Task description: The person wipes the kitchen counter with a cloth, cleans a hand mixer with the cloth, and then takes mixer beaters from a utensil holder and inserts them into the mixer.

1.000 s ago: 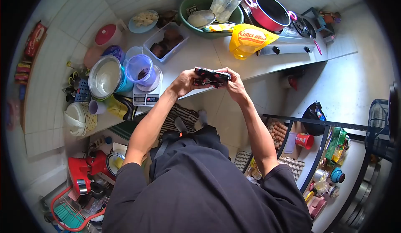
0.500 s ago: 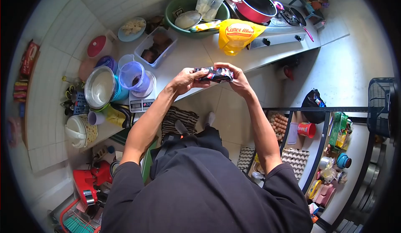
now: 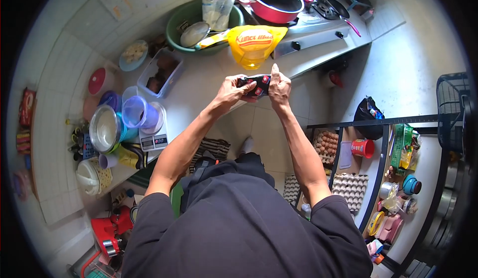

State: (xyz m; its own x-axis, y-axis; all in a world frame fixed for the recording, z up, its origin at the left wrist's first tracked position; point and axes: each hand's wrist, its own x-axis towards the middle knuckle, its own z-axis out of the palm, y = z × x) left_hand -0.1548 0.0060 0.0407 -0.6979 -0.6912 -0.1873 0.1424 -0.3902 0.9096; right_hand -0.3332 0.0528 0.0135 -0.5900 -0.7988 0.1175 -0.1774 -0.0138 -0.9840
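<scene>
A black packet (image 3: 259, 87) with red and white marks is held up between my two hands, near the counter's front edge. My left hand (image 3: 233, 92) grips its left end, thumb across the front. On the other side my right hand (image 3: 280, 87) is closed on the right end, with its thumb pointing up. What is inside the packet does not show. Just beyond my hands lies a yellow pouch (image 3: 255, 44) with red lettering. To the left, a clear purplish measuring jug (image 3: 138, 112) stands on a digital kitchen scale (image 3: 154, 141).
A green basin (image 3: 174, 31) and a red pot (image 3: 275, 12) on a gas stove (image 3: 318, 39) line the back. At left are a steel bowl (image 3: 105, 128) and a plastic box (image 3: 147, 78). Lower right, shelves hold eggs (image 3: 326, 146) and egg trays (image 3: 350, 191).
My right hand has turned so its thumb points up, and the packet is tilted with more of its face showing. The view has shifted, so the counter's things sit further left.
</scene>
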